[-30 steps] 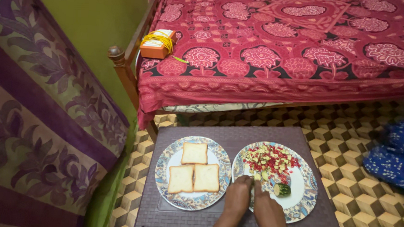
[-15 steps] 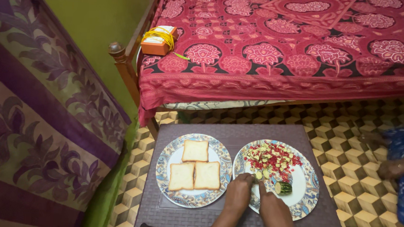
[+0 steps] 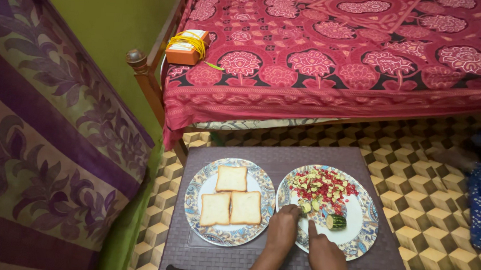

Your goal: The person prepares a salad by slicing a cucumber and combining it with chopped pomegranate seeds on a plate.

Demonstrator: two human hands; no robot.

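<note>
Both hands work on the right plate (image 3: pixel 370 221), the one with the patterned rim. Left hand (image 3: pixel 282 227) is closed down on a small piece of cucumber (image 3: pixel 306 207) at the near edge of the chopped pile and pins it against the plate. Right hand (image 3: pixel 323 257) has the forefinger stretched forward along something thin, most likely a knife, but the blade is too small to see, so I cannot tell what the fingers really grip.

Compared with one second ago, the two hands are in almost the same place. Only the left one has moved a little forward toward the pile, so the cutting seems to go on piece by piece.

A thicker cucumber end (image 3: pixel 336 222) lies just beside the right forefinger, apart from the chopped salad (image 3: pixel 323 187) of red and green bits. On the left plate (image 3: pixel 194 196) three bread slices (image 3: pixel 231 198) lie untouched. Both plates stand on a low woven table (image 3: pixel 272 156) before a bed (image 3: pixel 334 52).
</note>
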